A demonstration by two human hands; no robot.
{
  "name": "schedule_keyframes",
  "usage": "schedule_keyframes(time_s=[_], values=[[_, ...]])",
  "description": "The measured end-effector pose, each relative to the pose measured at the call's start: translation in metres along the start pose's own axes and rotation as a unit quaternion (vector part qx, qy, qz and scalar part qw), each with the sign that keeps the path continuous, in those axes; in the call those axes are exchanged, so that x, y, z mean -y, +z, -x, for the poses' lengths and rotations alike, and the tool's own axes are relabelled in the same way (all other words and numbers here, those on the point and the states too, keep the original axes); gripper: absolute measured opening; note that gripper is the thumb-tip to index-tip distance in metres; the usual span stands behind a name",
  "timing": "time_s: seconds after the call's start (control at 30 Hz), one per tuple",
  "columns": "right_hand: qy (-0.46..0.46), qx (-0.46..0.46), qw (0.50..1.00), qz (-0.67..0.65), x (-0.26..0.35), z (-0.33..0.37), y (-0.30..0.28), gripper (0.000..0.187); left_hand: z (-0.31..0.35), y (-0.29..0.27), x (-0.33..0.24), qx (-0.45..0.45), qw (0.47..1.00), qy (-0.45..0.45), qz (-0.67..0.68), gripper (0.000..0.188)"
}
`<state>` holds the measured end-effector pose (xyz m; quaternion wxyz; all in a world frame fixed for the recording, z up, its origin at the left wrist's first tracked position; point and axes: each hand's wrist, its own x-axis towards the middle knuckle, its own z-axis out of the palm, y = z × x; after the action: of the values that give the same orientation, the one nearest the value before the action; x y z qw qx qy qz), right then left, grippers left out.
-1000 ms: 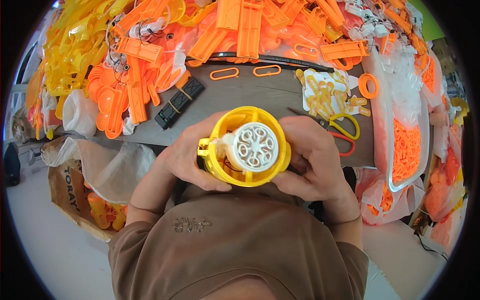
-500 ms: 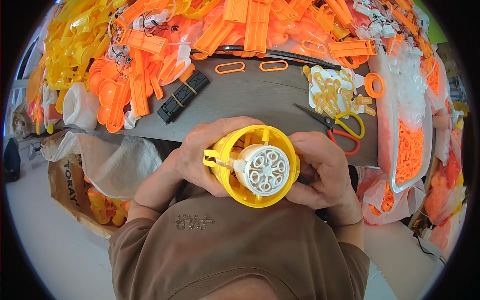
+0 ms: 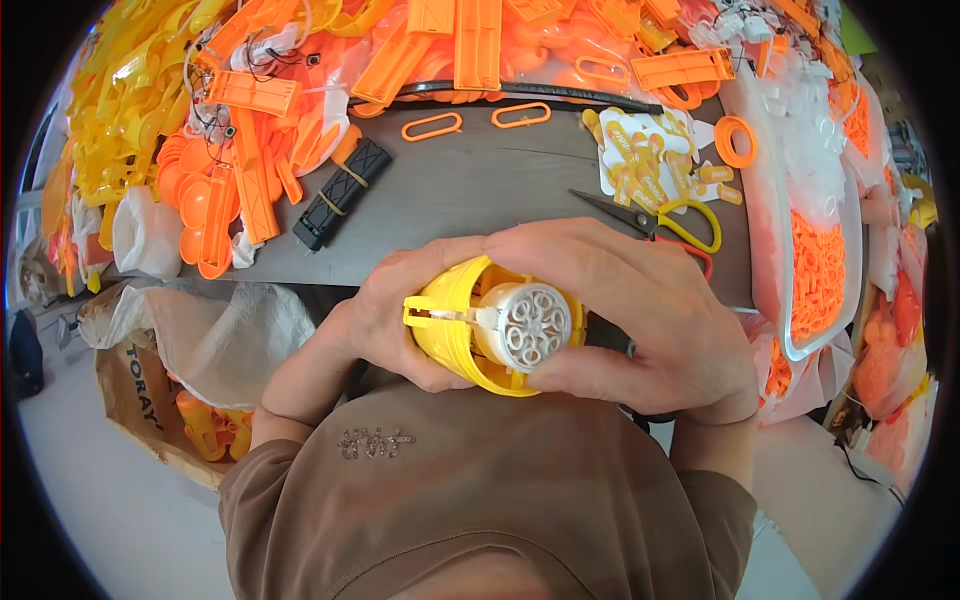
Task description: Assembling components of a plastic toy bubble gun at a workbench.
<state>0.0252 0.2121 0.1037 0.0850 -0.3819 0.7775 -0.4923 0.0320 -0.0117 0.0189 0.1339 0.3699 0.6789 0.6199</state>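
Observation:
In front of my chest I hold a round yellow plastic housing [image 3: 447, 297] with its open end tilted up and to the right. Seated inside it is a white cylinder with a ringed, flower-like face [image 3: 537, 328], resembling a bubble-blower head. My left hand [image 3: 405, 310] wraps around the housing's left side, close to a small slotted tab. My right hand [image 3: 650, 315] spans the open rim, with the fingers on the far edge and the thumb on the near edge beside the white face. Its palm hides the housing's right side.
On the grey table [image 3: 450, 190] lie scissors [image 3: 650, 217], stickers [image 3: 650, 155], a banded black bundle [image 3: 343, 193] and orange loops [image 3: 432, 126]. Orange parts [image 3: 470, 50] pile up behind. A bin of small orange pieces [image 3: 818, 275] stands right; a paper sack [image 3: 135, 390] sits lower left.
My right hand has come over the housing's rim from its right side, thumb now near the white face. The housing has tipped further right, and the view has shifted slightly.

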Motion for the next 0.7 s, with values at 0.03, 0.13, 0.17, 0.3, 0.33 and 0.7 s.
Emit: schedule_keyframes(time_s=[0.03, 0.13, 0.17, 0.3, 0.33, 0.7], values=[[0.003, 0.001, 1.000, -0.002, 0.000, 0.000, -0.002, 0.061, 0.001, 0.001, 0.000, 0.000, 1.000, -0.002, 0.003, 0.077], [0.019, 0.038, 0.999, 0.016, -0.002, 0.003, -0.003, 0.057, 0.000, 0.003, -0.004, 0.015, 0.997, -0.053, 0.063, 0.080], [0.014, 0.025, 0.999, 0.017, -0.004, 0.004, -0.002, 0.056, -0.001, 0.004, -0.006, 0.024, 0.996, -0.065, 0.054, 0.081], [0.005, -0.008, 1.000, 0.002, -0.013, 0.009, 0.005, 0.054, 0.001, 0.007, -0.003, 0.039, 0.994, -0.079, 0.071, 0.087], [0.007, -0.009, 1.000, 0.001, -0.015, 0.012, 0.008, 0.054, 0.003, 0.008, -0.001, 0.040, 0.993, -0.080, 0.072, 0.087], [0.074, 0.001, 0.997, -0.015, -0.026, 0.030, 0.018, 0.052, -0.003, 0.015, -0.020, 0.022, 0.996, 0.029, -0.081, 0.077]])
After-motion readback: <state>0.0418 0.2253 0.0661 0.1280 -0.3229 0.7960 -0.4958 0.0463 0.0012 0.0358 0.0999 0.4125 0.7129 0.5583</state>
